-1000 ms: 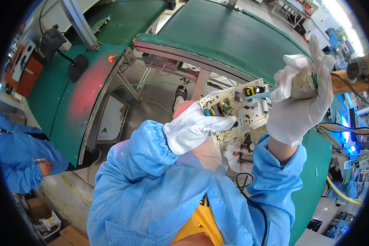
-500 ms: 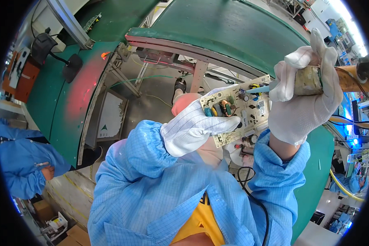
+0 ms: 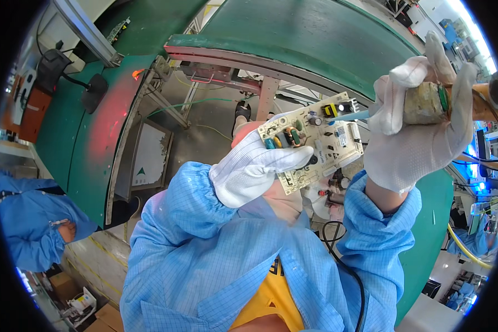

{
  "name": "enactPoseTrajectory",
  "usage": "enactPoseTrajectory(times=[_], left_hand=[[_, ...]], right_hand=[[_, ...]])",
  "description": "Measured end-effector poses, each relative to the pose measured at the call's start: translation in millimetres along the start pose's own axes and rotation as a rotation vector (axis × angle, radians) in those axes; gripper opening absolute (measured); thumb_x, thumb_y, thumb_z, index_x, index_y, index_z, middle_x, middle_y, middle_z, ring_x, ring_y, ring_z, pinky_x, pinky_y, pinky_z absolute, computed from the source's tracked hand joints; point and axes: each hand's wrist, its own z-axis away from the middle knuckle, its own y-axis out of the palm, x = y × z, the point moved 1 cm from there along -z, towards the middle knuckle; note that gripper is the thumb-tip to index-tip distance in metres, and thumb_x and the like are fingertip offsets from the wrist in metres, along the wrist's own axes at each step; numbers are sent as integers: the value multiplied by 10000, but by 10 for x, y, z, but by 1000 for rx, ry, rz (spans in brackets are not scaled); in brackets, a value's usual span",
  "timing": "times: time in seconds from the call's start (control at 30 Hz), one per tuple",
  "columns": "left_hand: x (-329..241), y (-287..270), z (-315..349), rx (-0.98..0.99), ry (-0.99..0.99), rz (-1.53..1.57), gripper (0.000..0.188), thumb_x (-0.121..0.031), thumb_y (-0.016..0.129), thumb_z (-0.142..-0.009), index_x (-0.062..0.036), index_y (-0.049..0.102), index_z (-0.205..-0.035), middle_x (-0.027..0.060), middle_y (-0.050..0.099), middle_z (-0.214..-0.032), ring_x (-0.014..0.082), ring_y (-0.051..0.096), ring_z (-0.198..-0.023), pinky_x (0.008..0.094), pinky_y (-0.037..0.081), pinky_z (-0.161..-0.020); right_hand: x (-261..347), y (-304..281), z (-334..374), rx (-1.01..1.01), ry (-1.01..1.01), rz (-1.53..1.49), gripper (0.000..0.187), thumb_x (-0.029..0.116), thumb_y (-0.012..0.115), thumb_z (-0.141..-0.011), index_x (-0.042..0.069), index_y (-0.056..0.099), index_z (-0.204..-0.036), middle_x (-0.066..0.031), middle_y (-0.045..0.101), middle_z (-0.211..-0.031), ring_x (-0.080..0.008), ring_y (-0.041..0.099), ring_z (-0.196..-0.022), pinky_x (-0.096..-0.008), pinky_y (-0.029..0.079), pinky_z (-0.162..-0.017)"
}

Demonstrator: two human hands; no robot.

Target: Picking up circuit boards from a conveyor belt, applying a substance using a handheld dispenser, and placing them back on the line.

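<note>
My left hand, in a white glove, grips a cream circuit board at its left edge, thumb on top and fingers hidden beneath. Coils, capacitors and a yellow-and-black transformer stand on the board, which is held tilted in the air. My gloved right hand is closed around a tool with a worn, tape-wrapped body. Its pale blue tapered tip points left over the board's far part, close to the transformer; I cannot tell whether it touches. A brown cylinder lies behind my right fingers.
A green conveyor with a metal edge runs across the far side. At left a green bench carries a black stand under red light. A person in blue is at far left. A black cable hangs along my right sleeve.
The circuit board and my left hand have shifted slightly left and away from me. My right hand has moved a little right and turned, showing a green part on the tool's body.
</note>
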Motion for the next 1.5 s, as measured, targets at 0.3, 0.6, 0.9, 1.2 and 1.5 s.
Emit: enactPoseTrajectory(times=[0.3, 0.6, 0.9, 1.2, 1.5], left_hand=[[-59, -2, 136, -68, -51, 108, 411, -136, 719, -882, -12, 562, -1240, 72, 672, -1124, 159, 668, -1008, 287, 550, -877], [-122, 116, 193, -55, -92, 289, 415, -113, 713, -884, -21, 555, -1257, 82, 667, -1137, 175, 669, -1015, 290, 549, -883], [-84, 64, 201, -77, -68, 272, 402, -100, 692, -901, -20, 551, -1270, 87, 666, -1136, 168, 661, -1035, 289, 546, -892], [-23, -62, 245, -52, 103, -33, 357, -61, 646, -929, 6, 557, -1268, 85, 635, -1199, 153, 638, -1064, 293, 537, -912], [-128, 51, 270, -144, 12, 171, 349, -68, 621, -947, 5, 552, -1280, 90, 622, -1215, 148, 632, -1073, 293, 536, -926]], right_hand=[[-26, -123, -56, 232, 139, -307, 407, 335, 466, -1002, -14, 654, -1094, -76, 640, -778, -147, 608, -640, -281, 494, -502], [1, -169, -49, 234, 43, -24, 390, 336, 466, -978, 15, 664, -1078, -74, 632, -765, -140, 608, -653, -274, 481, -501], [-117, -213, -106, 247, -9, -32, 400, 359, 452, -998, 15, 654, -1012, -84, 633, -782, -155, 605, -639, -284, 464, -494], [-70, -208, -94, 156, 40, -73, 389, 349, 483, -998, 3, 651, -1052, -86, 628, -769, -160, 583, -615, -296, 451, -513], [-113, -272, -94, 141, 28, -29, 357, 325, 498, -988, 7, 652, -1038, -71, 628, -759, -156, 561, -597, -303, 445, -542]])
